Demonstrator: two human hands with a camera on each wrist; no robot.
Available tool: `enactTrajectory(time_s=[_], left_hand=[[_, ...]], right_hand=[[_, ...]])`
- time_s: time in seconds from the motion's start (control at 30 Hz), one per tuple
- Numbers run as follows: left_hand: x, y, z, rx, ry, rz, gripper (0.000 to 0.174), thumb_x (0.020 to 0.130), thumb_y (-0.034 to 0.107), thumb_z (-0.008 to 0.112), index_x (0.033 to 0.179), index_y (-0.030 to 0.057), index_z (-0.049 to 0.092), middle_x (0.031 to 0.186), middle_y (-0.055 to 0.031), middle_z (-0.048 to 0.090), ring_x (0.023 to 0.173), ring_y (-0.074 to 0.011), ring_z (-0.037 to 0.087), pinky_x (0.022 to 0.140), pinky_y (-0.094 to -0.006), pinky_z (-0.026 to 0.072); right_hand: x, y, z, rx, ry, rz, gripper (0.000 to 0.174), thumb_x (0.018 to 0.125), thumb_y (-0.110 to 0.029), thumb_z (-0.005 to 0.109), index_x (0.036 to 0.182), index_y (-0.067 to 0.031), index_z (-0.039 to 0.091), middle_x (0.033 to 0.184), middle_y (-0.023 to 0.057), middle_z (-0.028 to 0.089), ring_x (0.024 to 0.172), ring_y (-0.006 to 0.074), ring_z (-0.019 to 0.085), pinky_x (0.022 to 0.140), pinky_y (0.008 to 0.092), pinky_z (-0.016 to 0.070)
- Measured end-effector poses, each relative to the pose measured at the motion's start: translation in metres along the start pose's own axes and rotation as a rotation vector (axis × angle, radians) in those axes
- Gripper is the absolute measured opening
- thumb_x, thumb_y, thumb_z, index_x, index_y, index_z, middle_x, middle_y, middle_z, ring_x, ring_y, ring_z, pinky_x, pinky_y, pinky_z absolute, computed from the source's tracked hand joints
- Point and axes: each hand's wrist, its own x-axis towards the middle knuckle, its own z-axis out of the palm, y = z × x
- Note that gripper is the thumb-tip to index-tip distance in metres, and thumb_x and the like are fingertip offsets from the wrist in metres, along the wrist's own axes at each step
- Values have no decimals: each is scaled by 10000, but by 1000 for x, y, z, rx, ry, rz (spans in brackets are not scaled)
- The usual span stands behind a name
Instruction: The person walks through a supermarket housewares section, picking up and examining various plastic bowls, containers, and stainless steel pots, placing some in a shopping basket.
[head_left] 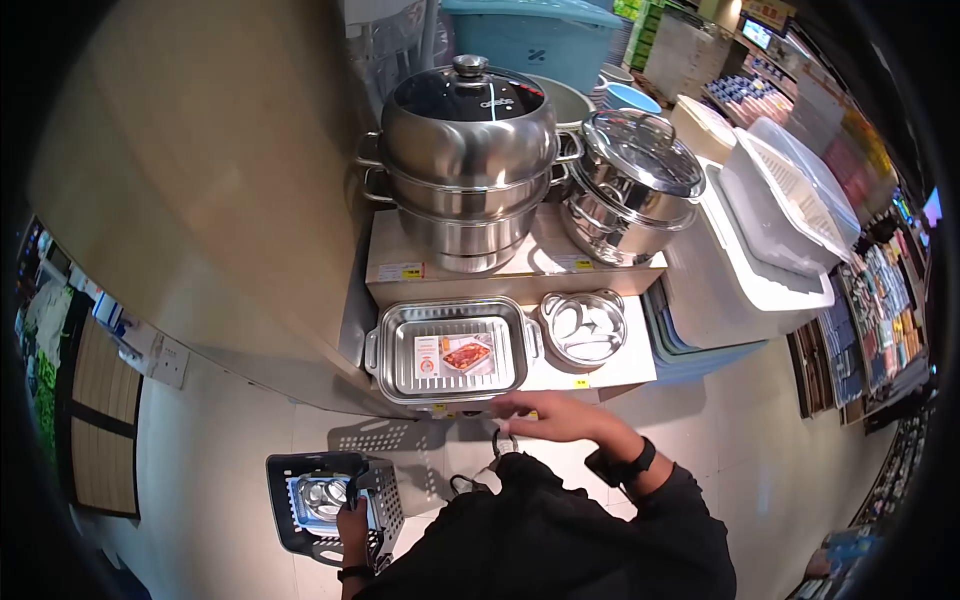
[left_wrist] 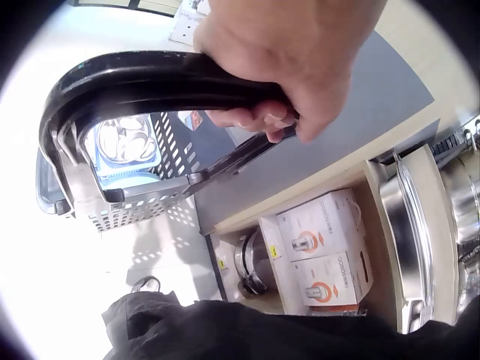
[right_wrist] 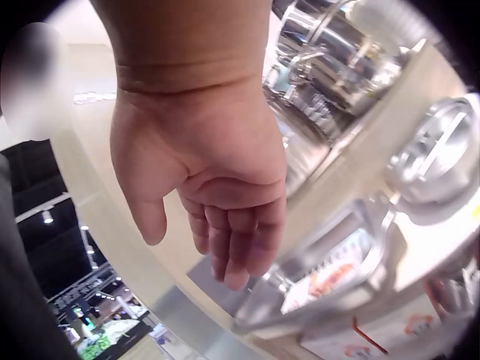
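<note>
My left hand (head_left: pixel 352 528) grips the black handle (left_wrist: pixel 150 75) of a dark perforated shopping basket (head_left: pixel 390 505) low at the left. A round divided metal dish (left_wrist: pixel 126 141) lies inside it, over something blue. My right hand (head_left: pixel 555 415) is in the air before the display shelf, palm down, fingers loosely extended and nothing in them. Its fingertips are close to the front of a rectangular metal roasting tray (head_left: pixel 405 330) with a printed label card (head_left: pixel 453 357). Right of that tray sits another round divided metal dish (head_left: pixel 583 330).
A tall steamer pot (head_left: pixel 470 190) and a smaller lidded pot (head_left: pixel 630 190) stand on the upper step. White plastic bins (head_left: pixel 760 260) are stacked at the right. A broad beige pillar (head_left: pixel 220 180) borders the shelf's left. Boxed goods (left_wrist: pixel 322 247) fill a lower shelf.
</note>
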Motion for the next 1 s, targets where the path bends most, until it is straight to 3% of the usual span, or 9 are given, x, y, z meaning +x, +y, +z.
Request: enactTrajectory(time_s=[0.1, 0.27, 0.33, 0.53, 0.6, 0.8, 0.9, 0.93, 1.0], left_hand=[[32, -34, 2, -95, 71, -13, 374, 802, 335, 683, 629, 23, 571, 540, -18, 513, 486, -128, 488, 464, -332, 364], [57, -60, -18, -253, -16, -97, 285, 835, 297, 638, 712, 54, 554, 498, 1, 460, 347, -121, 408, 324, -283, 283], [59, -40, -27, -178, 60, -105, 417, 775, 367, 668, 605, 6, 544, 481, -54, 490, 406, -185, 486, 446, -371, 383], [78, -41, -32, -225, 76, -20, 310, 830, 313, 636, 689, 46, 569, 492, -14, 473, 367, -120, 446, 347, -302, 322], [33, 18, -51, -183, 88, -161, 283, 822, 292, 644, 729, 39, 555, 532, -28, 499, 400, -129, 472, 375, -309, 352], [63, -102, -50, -172, 99, 126, 363, 836, 388, 656, 819, 32, 593, 588, -8, 521, 454, -120, 526, 392, -264, 412], [14, -105, -47, -33, 208, -138, 421, 781, 408, 691, 834, 2, 594, 615, -47, 565, 462, -135, 541, 410, -279, 440], [6, -113, -49, -25, 213, -218, 432, 769, 407, 696, 832, -8, 593, 618, -60, 576, 465, -140, 545, 414, -282, 445], [17, -127, -51, -110, 190, -124, 330, 786, 302, 690, 734, -3, 578, 568, -58, 553, 425, -135, 519, 386, -287, 399]], right_hand=[[-11, 74, 36, -84, 28, 126, 522, 902, -401, 584, 1259, -23, 531, 1124, 189, 625, 1032, 282, 606, 884, 357, 468], [-34, 155, 78, 93, 102, 482, 550, 909, -400, 580, 1279, 1, 510, 1170, 190, 613, 1086, 263, 586, 941, 339, 446], [-52, 185, 89, -122, 121, 497, 602, 873, -460, 584, 1246, 10, 535, 1122, 196, 640, 1031, 314, 617, 904, 359, 472], [-102, 267, 106, -133, 298, 725, 614, 829, -483, 591, 1222, -13, 564, 1123, 215, 636, 1063, 350, 600, 931, 400, 463], [-126, 302, 123, 4, 437, 814, 592, 824, -466, 598, 1199, -8, 583, 1115, 221, 637, 1066, 352, 599, 940, 397, 457], [-255, 353, 206, 493, 559, 1228, 420, 829, -346, 576, 904, 64, 626, 791, 187, 664, 718, 273, 665, 582, 392, 517], [-329, 406, 272, 620, 542, 1076, 391, 816, -305, 586, 944, 62, 638, 865, 164, 667, 739, 283, 659, 596, 390, 524], [-334, 386, 272, 442, 359, 1151, 260, 870, -265, 549, 947, -55, 682, 876, 164, 685, 878, 328, 655, 746, 394, 496], [-336, 418, 297, 203, 292, 1017, 295, 869, -290, 549, 900, -35, 694, 885, 180, 682, 888, 319, 652, 764, 407, 491]])
